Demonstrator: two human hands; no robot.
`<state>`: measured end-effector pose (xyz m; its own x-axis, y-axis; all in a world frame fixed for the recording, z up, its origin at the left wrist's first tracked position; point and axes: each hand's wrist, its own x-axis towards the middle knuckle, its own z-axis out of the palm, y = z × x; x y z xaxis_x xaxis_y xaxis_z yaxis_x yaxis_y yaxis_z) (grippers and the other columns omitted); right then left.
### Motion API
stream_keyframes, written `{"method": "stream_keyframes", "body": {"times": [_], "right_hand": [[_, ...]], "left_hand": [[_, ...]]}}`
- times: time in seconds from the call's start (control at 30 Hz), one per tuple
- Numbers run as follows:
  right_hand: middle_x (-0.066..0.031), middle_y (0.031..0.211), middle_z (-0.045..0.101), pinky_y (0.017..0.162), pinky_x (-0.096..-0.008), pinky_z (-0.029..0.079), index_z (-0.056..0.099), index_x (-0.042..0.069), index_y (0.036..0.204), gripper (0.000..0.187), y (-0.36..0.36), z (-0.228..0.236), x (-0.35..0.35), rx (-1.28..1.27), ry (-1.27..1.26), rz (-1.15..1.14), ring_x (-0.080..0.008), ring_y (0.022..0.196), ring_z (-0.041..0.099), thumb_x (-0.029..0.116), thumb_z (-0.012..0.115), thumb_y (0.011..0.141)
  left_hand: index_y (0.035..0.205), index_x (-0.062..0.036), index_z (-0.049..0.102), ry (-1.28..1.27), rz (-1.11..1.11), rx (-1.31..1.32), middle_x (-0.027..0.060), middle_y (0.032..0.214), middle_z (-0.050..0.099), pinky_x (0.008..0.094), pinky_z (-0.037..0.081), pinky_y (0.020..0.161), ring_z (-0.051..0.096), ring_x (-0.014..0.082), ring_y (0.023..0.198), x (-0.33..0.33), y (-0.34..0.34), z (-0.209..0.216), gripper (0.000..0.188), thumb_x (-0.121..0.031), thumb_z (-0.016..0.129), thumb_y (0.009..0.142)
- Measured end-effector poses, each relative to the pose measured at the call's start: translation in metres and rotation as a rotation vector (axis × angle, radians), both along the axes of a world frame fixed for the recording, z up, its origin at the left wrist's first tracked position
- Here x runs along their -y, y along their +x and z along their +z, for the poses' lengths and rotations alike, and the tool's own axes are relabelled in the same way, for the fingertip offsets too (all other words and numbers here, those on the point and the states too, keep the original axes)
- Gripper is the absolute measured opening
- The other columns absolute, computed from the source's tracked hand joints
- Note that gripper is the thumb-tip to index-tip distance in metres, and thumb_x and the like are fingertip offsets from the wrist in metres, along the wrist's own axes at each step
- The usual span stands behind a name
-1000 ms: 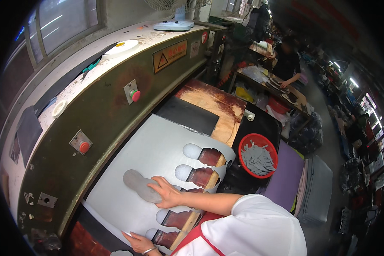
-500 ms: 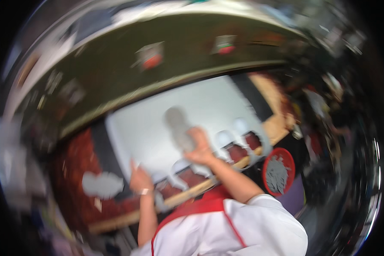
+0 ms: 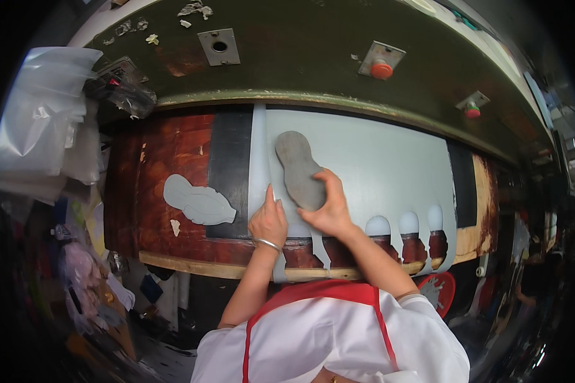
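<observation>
My right hand (image 3: 329,207) grips the lower right side of a grey, sole-shaped cutting die (image 3: 298,167), thumb at its bottom end and fingers along its side. The die lies on a large pale grey sheet (image 3: 377,153), near the sheet's left edge. Just left of the die, my left hand (image 3: 268,223) rests on the sheet's lower left part, index finger stretched out, holding nothing. Along the sheet's near edge are rounded cut-outs with narrow strips between them hanging toward me. A pale grey sole-shaped piece (image 3: 198,201) lies apart on the left.
Beneath the sheet is a reddish-brown board (image 3: 172,140) with dark strips and a wooden front edge (image 3: 191,265). A green machine beam (image 3: 287,57) with a red button (image 3: 381,69) spans the far side. Clear plastic bags (image 3: 45,115) hang left. A red basin (image 3: 446,293) holds grey scraps.
The view has turned and steadied. My right hand and the die are now closer to the sheet's left edge and to my left hand, which remains by that edge.
</observation>
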<state>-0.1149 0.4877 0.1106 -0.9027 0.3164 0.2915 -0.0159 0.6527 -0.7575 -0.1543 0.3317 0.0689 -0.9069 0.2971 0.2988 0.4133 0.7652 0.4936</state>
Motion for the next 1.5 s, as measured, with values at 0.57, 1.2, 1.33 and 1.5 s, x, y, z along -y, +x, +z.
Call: {"method": "stream_keyframes", "body": {"times": [0.57, 1.2, 1.33, 1.5], "right_hand": [[-0.0318, 0.147, 0.015, 0.112, -0.0490, 0.015, 0.008, -0.010, 0.142, 0.079, -0.032, 0.080, -0.322, -0.251, 0.306, -0.933, -0.0442, 0.136, 0.018, 0.038, 0.048, 0.094], [-0.0189, 0.099, 0.065, 0.076, -0.0497, 0.047, 0.065, 0.004, 0.095, 0.030, 0.080, 0.030, -0.351, 0.625, 0.295, -0.908, -0.0408, 0.090, 0.059, 0.027, 0.045, 0.093], [-0.0284, 0.092, 0.063, 0.077, -0.0464, 0.049, 0.066, 0.002, 0.098, 0.041, 0.076, 0.016, -0.332, 0.364, 0.081, -1.168, -0.0438, 0.089, 0.062, 0.040, 0.061, 0.085], [-0.0182, 0.095, 0.060, 0.079, -0.0431, 0.046, 0.063, 0.002, 0.097, 0.025, 0.064, 0.029, -0.286, 0.174, 0.197, -1.255, -0.0380, 0.089, 0.055, 0.014, 0.068, 0.076]], "left_hand": [[0.088, -0.0049, 0.060, -0.047, -0.028, 0.160, 0.0147, 0.065, 0.058, 0.0440, 0.042, 0.057, 0.055, 0.0350, 0.059, -0.014, -0.060, 0.035, 0.016, -0.021, 0.059, 0.088], [0.086, 0.0021, 0.063, 0.230, 0.054, 0.303, 0.0185, 0.076, 0.065, 0.0404, 0.046, 0.062, 0.060, 0.0299, 0.066, -0.021, -0.118, -0.005, 0.023, -0.018, 0.053, 0.092], [0.109, 0.0043, 0.060, 0.133, -0.076, 0.168, 0.0288, 0.095, 0.063, 0.0417, 0.049, 0.072, 0.061, 0.0386, 0.083, -0.020, -0.135, 0.001, 0.034, -0.026, 0.051, 0.096], [0.103, 0.0067, 0.063, 0.036, 0.071, 0.284, 0.0248, 0.090, 0.065, 0.0386, 0.052, 0.069, 0.064, 0.0354, 0.081, 0.027, -0.126, 0.008, 0.027, -0.018, 0.055, 0.094]]}}
